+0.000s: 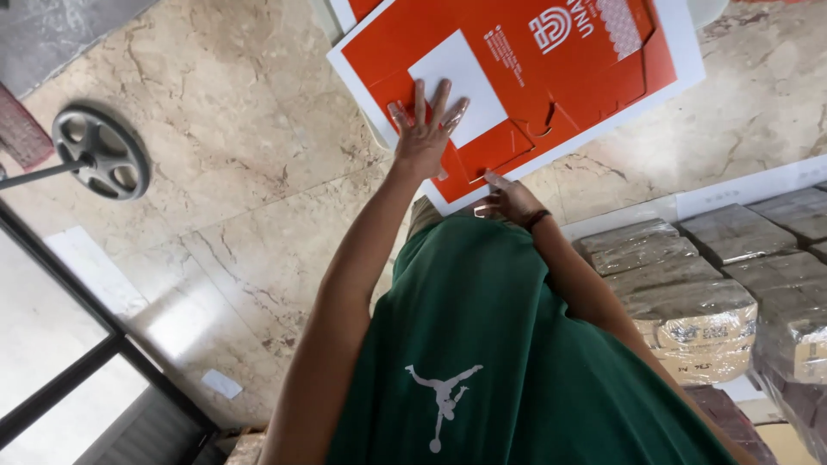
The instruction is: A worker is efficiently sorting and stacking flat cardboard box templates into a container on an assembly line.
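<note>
Two hands are seen from the head camera on an orange die-cut cardboard sheet (551, 69) lying flat over the marble floor (241, 189). The left hand (424, 138) is pressed flat, fingers spread open. The right hand (510, 200) rests at the sheet's near edge, fingers loosely curled, gripping nothing discernible. Wrapped bundles (689, 301) are stacked at the right.

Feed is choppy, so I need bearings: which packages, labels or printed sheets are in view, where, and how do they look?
Carton sheet: flat, orange with white border, top centre; left hand pressed flat on it, right hand at its near edge.
White label: blank rectangle on the sheet.
Wrapped bundles: brownish blocks in clear film, stacked at right.
</note>
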